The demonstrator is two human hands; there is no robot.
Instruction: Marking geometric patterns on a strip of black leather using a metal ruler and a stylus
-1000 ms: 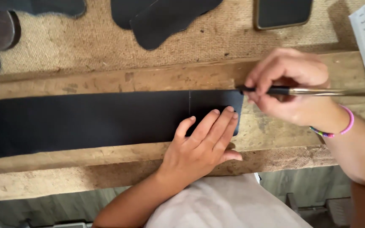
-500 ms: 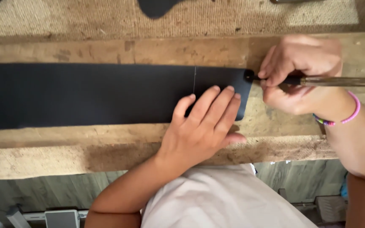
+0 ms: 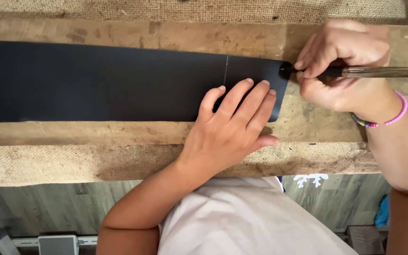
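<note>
Here, seen from above, a long black leather strip lay flat along a worn wooden workbench edged with burlap. The left hand pressed the strip's right end down, fingers flat and slightly spread, beside a thin scored line. The right hand, wearing a beaded bracelet, pinched a slender metal-shafted tool, its dark tip touching the strip's rounded end. Marking or cutting seemed under way; steady pressure looked needed. No containers were visible.

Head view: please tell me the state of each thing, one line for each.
black strip: flat on the board, one thin line marked across it.
left hand: pressed flat on the strip's right end.
right hand: closed around the tool.
tool: horizontal, tip at the strip's right edge.
wooden board: worn, stained.
</note>
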